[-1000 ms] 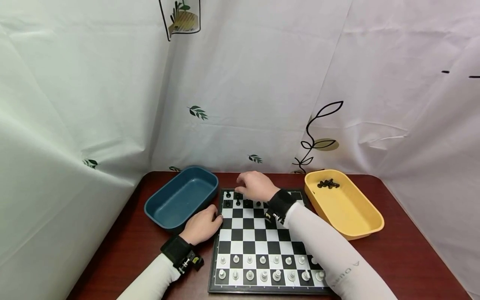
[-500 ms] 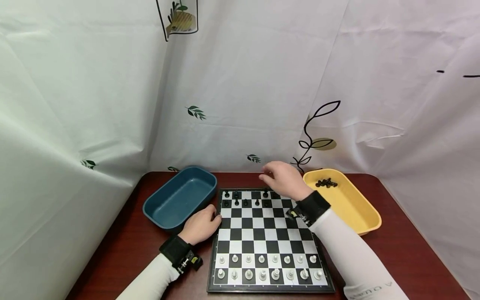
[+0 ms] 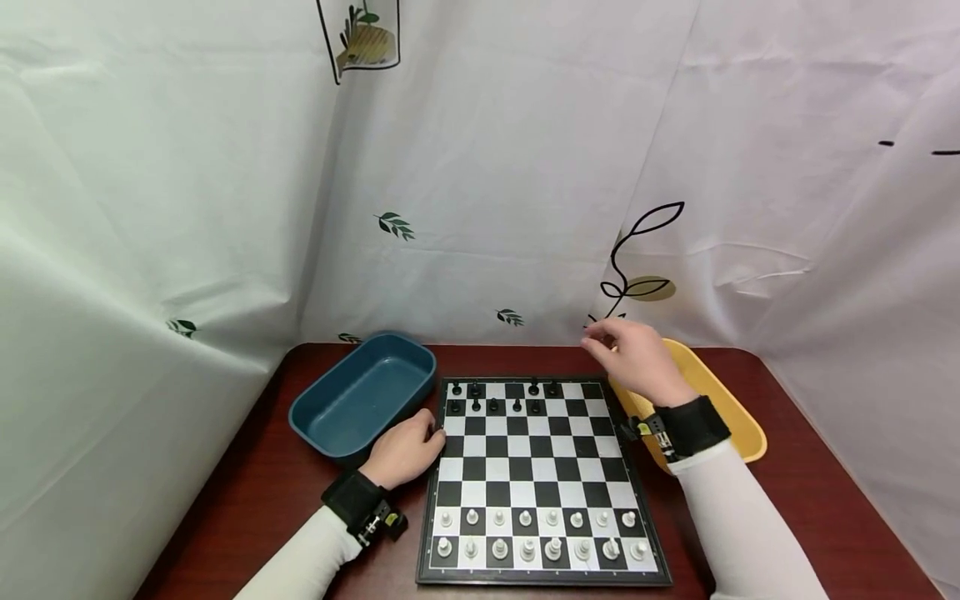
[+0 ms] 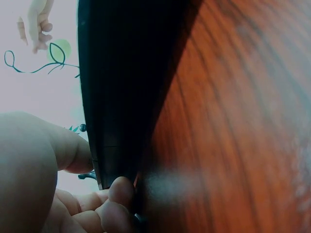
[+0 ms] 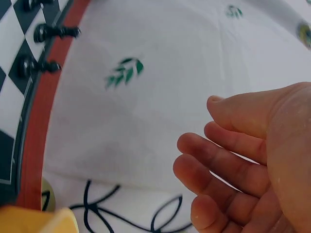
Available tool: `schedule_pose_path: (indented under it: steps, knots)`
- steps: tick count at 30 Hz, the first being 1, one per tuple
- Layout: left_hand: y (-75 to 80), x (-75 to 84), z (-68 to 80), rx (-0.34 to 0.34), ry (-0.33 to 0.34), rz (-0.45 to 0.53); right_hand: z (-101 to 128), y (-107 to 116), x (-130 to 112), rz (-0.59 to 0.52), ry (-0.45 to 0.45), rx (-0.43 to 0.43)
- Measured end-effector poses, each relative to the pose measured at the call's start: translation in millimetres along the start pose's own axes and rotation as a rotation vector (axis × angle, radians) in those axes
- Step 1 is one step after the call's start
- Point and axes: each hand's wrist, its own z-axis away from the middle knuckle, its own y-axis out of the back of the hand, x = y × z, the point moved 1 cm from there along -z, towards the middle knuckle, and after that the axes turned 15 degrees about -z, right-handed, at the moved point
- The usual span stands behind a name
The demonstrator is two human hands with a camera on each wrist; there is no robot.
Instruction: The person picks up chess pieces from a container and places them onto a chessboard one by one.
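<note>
A chessboard [image 3: 525, 446] lies on the table, with two rows of white chess pieces [image 3: 528, 549] along its near side. Several black chess pieces [image 3: 493, 406] stand in the two far rows, mostly toward the left. My left hand [image 3: 405, 450] holds the board's left edge, the thumb at the top rim and curled fingertips at the side in the left wrist view. Above the far left end of the yellow tray [image 3: 738, 421] hovers my right hand [image 3: 633, 358], fingers loosely bent and nothing between them [image 5: 243, 160]. It hides the tray's far part.
A dark blue tray [image 3: 300, 417] stands left of the board, close beyond my left hand. The yellow tray stands against the board's right side. A white printed cloth [image 3: 480, 208] hangs right behind the table's [image 3: 825, 500] far edge.
My right hand has moved right, from the board's far left rows to above the yellow tray. Black pieces it covered now show in the far row. My left hand has stayed put.
</note>
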Motion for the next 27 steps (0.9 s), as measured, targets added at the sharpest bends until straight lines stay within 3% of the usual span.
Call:
schedule_pose_path:
  steps: [14,27]
  knots:
    - [0.9,0.6,-1.4,-0.006,-0.004,-0.002,21.5,42.7,33.5,0.044,-0.067,0.066]
    - [1.9,0.3,1.5,-0.010,-0.003,0.008,23.9,38.6,80.5,0.117,-0.117,-0.024]
